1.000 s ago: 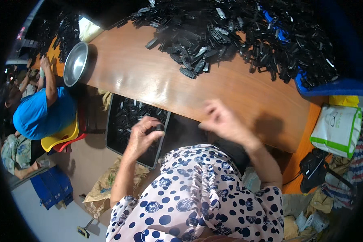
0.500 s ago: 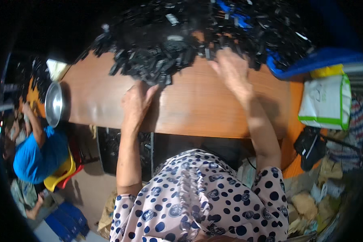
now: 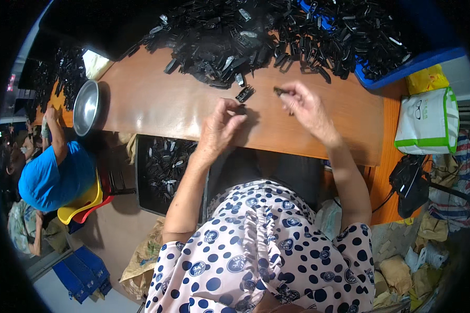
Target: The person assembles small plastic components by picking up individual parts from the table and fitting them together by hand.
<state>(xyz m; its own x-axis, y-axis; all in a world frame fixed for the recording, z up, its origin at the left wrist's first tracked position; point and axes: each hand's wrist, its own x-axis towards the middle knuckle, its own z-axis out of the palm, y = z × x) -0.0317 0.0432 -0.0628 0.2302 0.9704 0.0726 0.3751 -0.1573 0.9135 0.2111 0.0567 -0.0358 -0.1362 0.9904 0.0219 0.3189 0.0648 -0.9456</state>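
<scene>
A heap of small black plastic clip-like pieces (image 3: 219, 44) covers the far part of the brown table (image 3: 177, 99). My left hand (image 3: 222, 128) is over the table's near middle, fingers closed on a small dark piece (image 3: 240, 109), mostly hidden by the fingertips. Just beyond it lies a single black toothed piece (image 3: 245, 94), apart from the heap. To the right, my right hand (image 3: 309, 110) is raised a little, thumb and fingers pinching a small dark piece (image 3: 280, 91) that points left.
A round metal bowl (image 3: 86, 108) stands at the table's left end. Under the table is a black crate (image 3: 167, 175) of similar pieces. A blue tray (image 3: 373, 83) and a white-green bag (image 3: 427, 122) are at the right. A co-worker in blue (image 3: 57, 172) sits at left.
Both hands have drawn back from the heap's edge, the left one moving right. Each now holds a small dark piece. The view has shifted slightly.
</scene>
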